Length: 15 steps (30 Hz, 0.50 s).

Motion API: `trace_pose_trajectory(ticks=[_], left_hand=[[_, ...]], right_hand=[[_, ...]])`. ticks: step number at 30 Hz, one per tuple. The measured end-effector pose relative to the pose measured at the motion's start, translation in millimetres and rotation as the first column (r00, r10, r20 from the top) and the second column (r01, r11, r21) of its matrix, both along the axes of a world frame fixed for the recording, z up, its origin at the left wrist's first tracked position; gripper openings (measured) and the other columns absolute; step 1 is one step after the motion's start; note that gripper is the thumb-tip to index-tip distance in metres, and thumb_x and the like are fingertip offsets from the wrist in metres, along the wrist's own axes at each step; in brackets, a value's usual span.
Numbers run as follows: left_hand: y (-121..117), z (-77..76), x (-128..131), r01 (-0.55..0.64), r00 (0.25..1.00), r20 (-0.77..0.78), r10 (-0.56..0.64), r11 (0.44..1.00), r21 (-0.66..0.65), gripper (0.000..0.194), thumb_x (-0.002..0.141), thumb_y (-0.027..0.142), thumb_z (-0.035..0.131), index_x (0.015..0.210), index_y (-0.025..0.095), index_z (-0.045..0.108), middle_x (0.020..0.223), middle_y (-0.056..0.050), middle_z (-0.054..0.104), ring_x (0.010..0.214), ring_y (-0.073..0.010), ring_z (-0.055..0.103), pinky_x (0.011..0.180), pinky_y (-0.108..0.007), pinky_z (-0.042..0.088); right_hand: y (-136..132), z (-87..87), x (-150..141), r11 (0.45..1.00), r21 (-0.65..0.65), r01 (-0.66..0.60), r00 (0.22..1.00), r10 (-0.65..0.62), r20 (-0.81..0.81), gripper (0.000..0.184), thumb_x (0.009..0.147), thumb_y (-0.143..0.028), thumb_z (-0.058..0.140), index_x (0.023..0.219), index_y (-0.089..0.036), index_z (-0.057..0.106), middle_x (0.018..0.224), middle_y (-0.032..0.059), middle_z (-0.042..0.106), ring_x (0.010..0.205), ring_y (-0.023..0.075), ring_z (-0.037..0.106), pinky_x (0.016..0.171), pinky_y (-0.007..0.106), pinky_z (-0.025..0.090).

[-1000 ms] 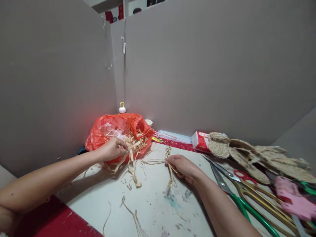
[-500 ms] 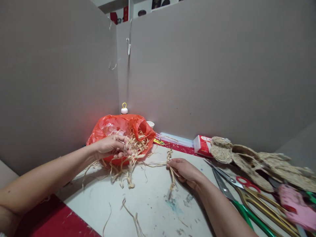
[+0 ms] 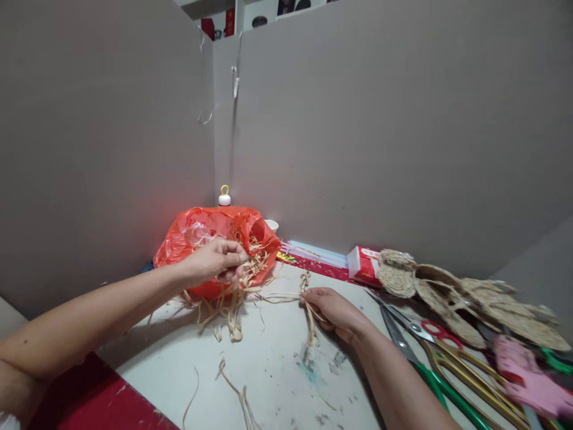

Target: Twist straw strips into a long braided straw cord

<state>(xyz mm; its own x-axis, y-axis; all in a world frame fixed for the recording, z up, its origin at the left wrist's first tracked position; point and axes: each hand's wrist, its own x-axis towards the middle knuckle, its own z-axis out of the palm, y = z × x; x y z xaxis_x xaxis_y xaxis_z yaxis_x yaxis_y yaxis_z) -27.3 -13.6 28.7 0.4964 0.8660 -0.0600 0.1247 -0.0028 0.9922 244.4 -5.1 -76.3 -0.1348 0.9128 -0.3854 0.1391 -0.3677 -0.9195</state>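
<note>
My left hand [image 3: 220,261] reaches over the mouth of a red plastic bag [image 3: 174,236], thumb and fingers pinched together among pale dried straw strips [image 3: 257,263]; the fingers partly hide which strips they grip. More loose strips hang over the bag's front onto the table. My right hand [image 3: 330,309] is closed on a small knotted straw braid [image 3: 305,278] lying on the white tabletop. Its knotted end sticks out above the fingertips, long strands run left towards the bag, and a tail [image 3: 311,334] points down towards me.
Right of my right arm lie scissors with green handles [image 3: 465,406], gold-handled scissors [image 3: 465,364] and a pink tool [image 3: 530,373]. Behind them are woven straw slippers [image 3: 447,304] and a red-and-white box [image 3: 364,264]. Grey panels [image 3: 380,131] enclose the table. Loose strands [image 3: 239,388] lie in front.
My left hand loosened its fingers over the straw, then pinched them together again, slightly higher and farther right. My right hand keeps its hold on the braid. The view shifted slightly.
</note>
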Motion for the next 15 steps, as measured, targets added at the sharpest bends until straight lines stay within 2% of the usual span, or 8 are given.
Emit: trace_pose_trajectory(ticks=[3, 5, 8, 11, 12, 13, 14, 15], left_hand=[[6.0, -4.1, 21.4, 0.020, 0.997, 0.080, -0.018, 0.999, -0.026, 0.013, 0.077, 0.027, 0.063, 0.081, 0.017, 0.057, 0.067, -0.001, 0.061, 0.051, -0.0065, 0.049, 0.046, -0.020, 0.030], [10.8, -10.1, 37.9, 0.019, 0.997, 0.071, -0.016, 0.999, -0.043, 0.011, 0.076, 0.024, 0.062, 0.082, 0.017, 0.057, 0.064, 0.000, 0.060, 0.047, -0.0056, 0.046, 0.046, -0.020, 0.030], [15.0, -19.6, 61.7, -0.029, 1.000, 0.003, 0.029, 1.000, 0.010, 0.007, 0.076, 0.021, 0.061, 0.079, 0.016, 0.056, 0.061, 0.002, 0.061, 0.041, -0.0034, 0.038, 0.044, -0.019, 0.028], [1.5, -19.8, 76.1, -0.034, 0.999, 0.003, 0.034, 0.999, 0.022, 0.008, 0.075, 0.020, 0.063, 0.079, 0.015, 0.059, 0.060, 0.002, 0.061, 0.044, -0.0036, 0.041, 0.045, -0.017, 0.027], [-9.6, -16.8, 77.6, 0.008, 1.000, 0.023, -0.008, 1.000, -0.016, 0.010, 0.074, 0.021, 0.065, 0.080, 0.016, 0.060, 0.061, 0.002, 0.062, 0.046, -0.0041, 0.043, 0.046, -0.017, 0.028], [-24.0, -12.6, 77.4, 0.105, 0.993, 0.060, -0.101, 0.992, -0.066, 0.014, 0.073, 0.025, 0.067, 0.083, 0.017, 0.061, 0.063, 0.001, 0.064, 0.048, -0.0049, 0.046, 0.046, -0.017, 0.029], [-40.9, -7.5, 75.6, 0.242, 0.969, 0.080, -0.233, 0.960, -0.138, 0.019, 0.072, 0.030, 0.068, 0.086, 0.018, 0.064, 0.066, 0.000, 0.066, 0.051, -0.0061, 0.049, 0.046, -0.017, 0.031], [-59.4, -2.1, 72.6, 0.369, 0.929, 0.095, -0.357, 0.906, -0.207, 0.024, 0.071, 0.037, 0.069, 0.088, 0.021, 0.065, 0.068, 0.000, 0.067, 0.052, -0.0080, 0.052, 0.046, -0.019, 0.033]], right_hand=[[0.0, 0.4, 0.6, 1.000, -0.004, 0.001, 1.000, -0.001, -0.011, 0.016, 0.072, -0.028, 0.055, 0.061, -0.017, 0.051, 0.036, -0.0109, 0.028, 0.030, 0.0033, 0.017, 0.034, 0.019, 0.008], [-0.1, 0.8, 0.8, 1.000, -0.009, -0.001, 1.000, 0.001, -0.020, 0.015, 0.071, -0.027, 0.055, 0.060, -0.017, 0.051, 0.036, -0.0109, 0.028, 0.030, 0.0035, 0.018, 0.034, 0.019, 0.008], [-0.8, 1.6, 0.8, 1.000, -0.006, -0.001, 1.000, 0.001, -0.025, 0.015, 0.069, -0.026, 0.055, 0.059, -0.017, 0.051, 0.036, -0.0107, 0.029, 0.030, 0.0035, 0.017, 0.034, 0.019, 0.008], [-2.5, 3.7, 0.3, 1.000, 0.007, 0.003, 1.000, -0.002, -0.027, 0.015, 0.069, -0.026, 0.055, 0.058, -0.017, 0.050, 0.035, -0.0106, 0.029, 0.031, 0.0035, 0.017, 0.034, 0.020, 0.009], [-3.2, 4.7, 0.0, 1.000, 0.016, 0.005, 1.000, -0.005, -0.027, 0.016, 0.068, -0.026, 0.055, 0.057, -0.017, 0.050, 0.035, -0.0104, 0.030, 0.031, 0.0036, 0.018, 0.034, 0.020, 0.009], [-3.9, 5.8, -0.3, 1.000, 0.026, 0.008, 1.000, -0.007, -0.027, 0.016, 0.068, -0.026, 0.056, 0.056, -0.018, 0.049, 0.035, -0.0101, 0.030, 0.031, 0.0037, 0.019, 0.034, 0.020, 0.010], [-4.5, 6.8, -0.6, 0.999, 0.033, 0.011, 1.000, -0.010, -0.027, 0.017, 0.068, -0.025, 0.056, 0.055, -0.018, 0.048, 0.035, -0.0098, 0.030, 0.031, 0.0039, 0.019, 0.035, 0.020, 0.010], [-5.0, 7.8, -1.0, 0.999, 0.038, 0.014, 1.000, -0.013, -0.027, 0.017, 0.068, -0.025, 0.055, 0.055, -0.018, 0.048, 0.035, -0.0096, 0.030, 0.031, 0.0040, 0.020, 0.035, 0.020, 0.010]])
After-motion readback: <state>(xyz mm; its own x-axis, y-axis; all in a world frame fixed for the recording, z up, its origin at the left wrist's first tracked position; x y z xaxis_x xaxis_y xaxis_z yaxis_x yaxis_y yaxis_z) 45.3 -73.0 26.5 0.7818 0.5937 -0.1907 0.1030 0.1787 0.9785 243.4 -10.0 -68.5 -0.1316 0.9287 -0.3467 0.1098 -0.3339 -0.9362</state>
